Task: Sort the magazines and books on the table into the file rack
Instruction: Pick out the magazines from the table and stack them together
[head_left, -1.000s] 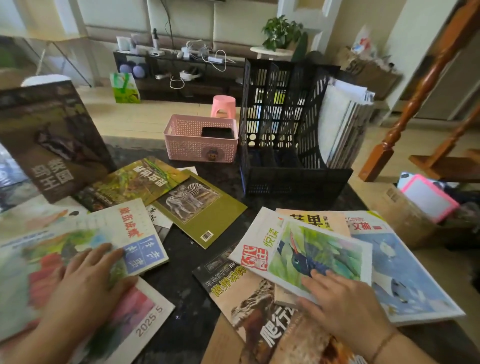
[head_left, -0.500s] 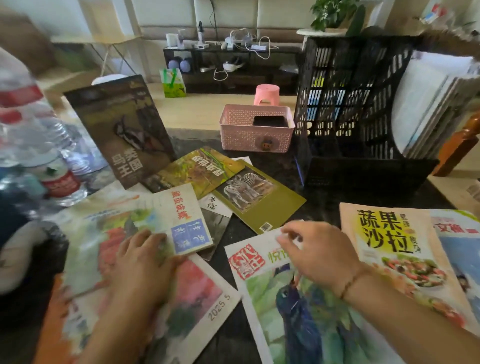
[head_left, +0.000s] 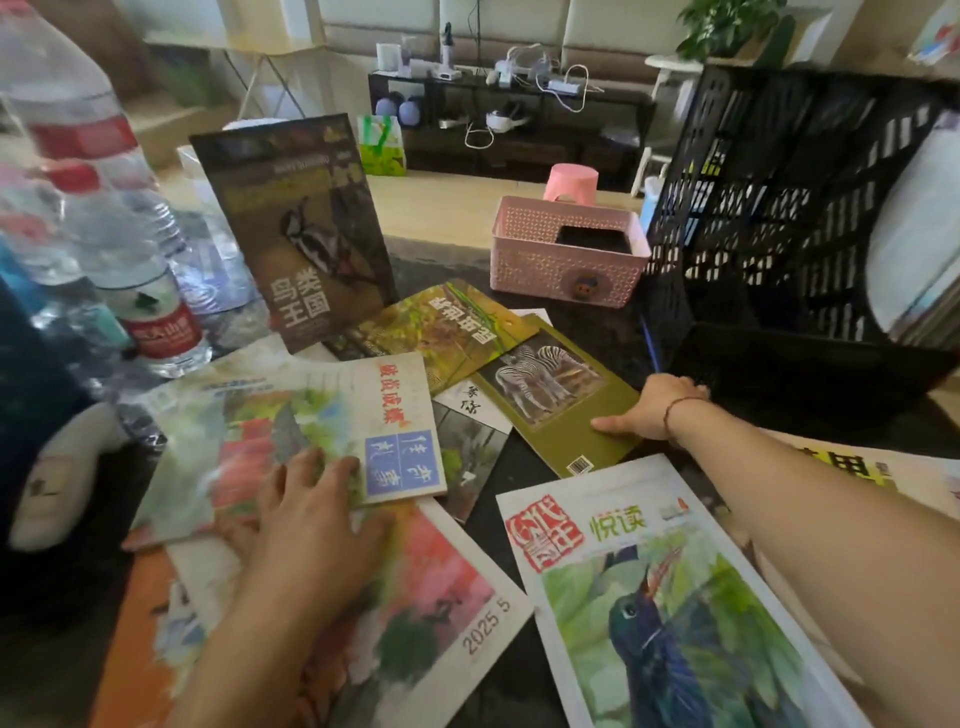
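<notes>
Magazines and books lie spread over a dark table (head_left: 498, 675). My right hand (head_left: 649, 408) grips the near right edge of an olive-green zebra book (head_left: 550, 395). My left hand (head_left: 317, 514) lies flat, fingers apart, on a white magazine with red and blue print (head_left: 332, 431) that overlaps a "2025 5" magazine (head_left: 431, 623). A blue-bird magazine (head_left: 660, 597) lies under my right forearm. The black file rack (head_left: 779, 218) stands at the far right, with several white magazines (head_left: 914, 234) upright in its right slot.
A dark woodpecker book (head_left: 301, 228) leans upright at the back left, beside plastic water bottles (head_left: 104, 218). A green-yellow insect book (head_left: 441, 327) lies behind the zebra book. A pink basket (head_left: 550, 260) sits left of the rack. A yellow-titled magazine (head_left: 852, 467) shows at right.
My right hand left the blue-bird magazine and reached forward to the zebra book's edge. The view swung left and closer. My left hand stayed on the white magazine.
</notes>
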